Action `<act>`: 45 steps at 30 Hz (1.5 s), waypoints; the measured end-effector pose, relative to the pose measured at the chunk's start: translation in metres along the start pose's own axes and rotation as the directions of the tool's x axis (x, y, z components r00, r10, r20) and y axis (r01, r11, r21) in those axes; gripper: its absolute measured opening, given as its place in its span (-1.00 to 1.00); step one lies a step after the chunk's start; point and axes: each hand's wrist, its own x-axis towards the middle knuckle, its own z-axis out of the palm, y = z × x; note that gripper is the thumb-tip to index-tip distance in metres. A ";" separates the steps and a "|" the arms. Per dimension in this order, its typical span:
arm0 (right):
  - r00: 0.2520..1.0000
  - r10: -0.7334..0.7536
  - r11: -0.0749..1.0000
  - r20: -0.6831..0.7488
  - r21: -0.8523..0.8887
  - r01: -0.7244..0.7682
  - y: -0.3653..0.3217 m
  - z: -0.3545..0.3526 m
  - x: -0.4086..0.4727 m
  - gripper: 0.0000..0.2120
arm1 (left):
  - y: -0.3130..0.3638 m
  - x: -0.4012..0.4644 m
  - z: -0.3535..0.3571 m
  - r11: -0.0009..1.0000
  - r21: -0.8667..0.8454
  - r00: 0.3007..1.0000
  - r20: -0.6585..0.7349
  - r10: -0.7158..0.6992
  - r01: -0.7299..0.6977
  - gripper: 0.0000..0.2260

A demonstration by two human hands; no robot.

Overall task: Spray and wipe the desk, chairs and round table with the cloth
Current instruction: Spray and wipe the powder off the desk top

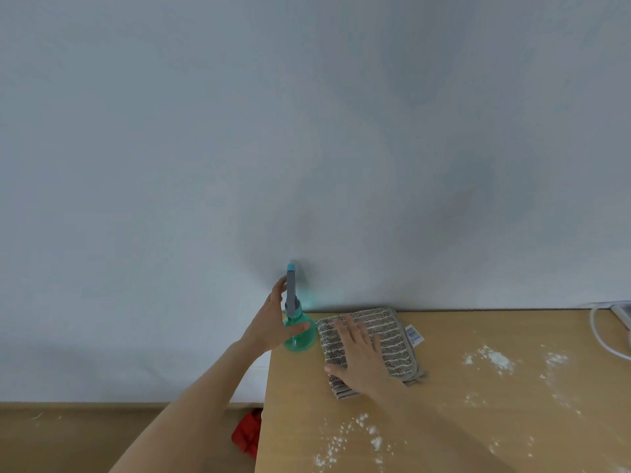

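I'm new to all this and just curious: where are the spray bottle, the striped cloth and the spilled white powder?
spray bottle (300, 339): head view, on its green body.
striped cloth (392, 339): head view, on its bare middle.
white powder (495, 359): head view, on the largest patch.

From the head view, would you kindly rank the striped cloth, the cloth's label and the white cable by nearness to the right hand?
1. Striped cloth: under the right hand.
2. Label: at the cloth's right edge.
3. White cable: at the desk's far right.
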 end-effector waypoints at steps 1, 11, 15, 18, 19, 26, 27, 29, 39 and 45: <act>1.000 0.004 1.000 -0.004 -0.003 -0.004 0.002 0.000 0.000 -0.12 | -0.001 0.003 0.001 0.999 -0.032 1.000 -0.002 0.020 -0.020 -0.08; 0.983 0.080 0.992 0.167 -0.110 -0.062 0.014 0.021 0.008 0.16 | -0.021 0.027 0.012 0.985 -0.142 0.993 -0.083 0.082 -0.094 -0.29; 0.984 0.058 0.994 0.168 -0.104 -0.041 0.024 0.028 0.013 0.13 | -0.021 0.029 0.014 0.980 -0.161 0.992 -0.068 0.103 -0.113 -0.36; 0.997 0.019 0.996 0.071 -0.092 -0.013 0.032 0.036 0.008 -0.16 | -0.019 0.027 0.018 0.981 -0.165 0.994 -0.072 0.087 -0.098 -0.37; 1.000 0.010 0.997 0.021 -0.083 -0.008 0.032 0.039 0.005 -0.25 | -0.019 0.026 0.019 0.981 -0.168 0.993 -0.077 0.087 -0.099 -0.38; 0.987 0.009 0.997 -0.161 0.077 0.003 0.036 0.038 0.002 -0.48 | -0.013 0.015 0.023 0.989 -0.145 0.996 -0.080 0.027 -0.039 -0.45; 0.981 0.022 0.994 -0.191 0.112 -0.001 0.037 0.033 0.000 -0.51 | -0.010 0.013 0.023 0.989 -0.145 0.997 -0.072 0.022 -0.032 -0.45; 0.970 0.049 0.983 -0.238 0.184 -0.004 0.038 0.020 -0.006 -0.54 | -0.003 0.011 0.022 0.989 -0.143 0.998 -0.051 0.032 -0.039 -0.48; 0.822 0.274 0.869 -0.500 0.494 0.010 0.060 -0.068 -0.064 -0.63 | 0.087 -0.003 0.027 0.962 0.044 0.962 -0.038 0.270 -0.268 -0.52; 0.722 0.312 0.870 -0.617 0.491 0.044 0.101 -0.109 -0.121 -0.64 | 0.145 -0.035 0.062 0.921 0.109 0.919 -0.089 0.383 -0.374 -0.51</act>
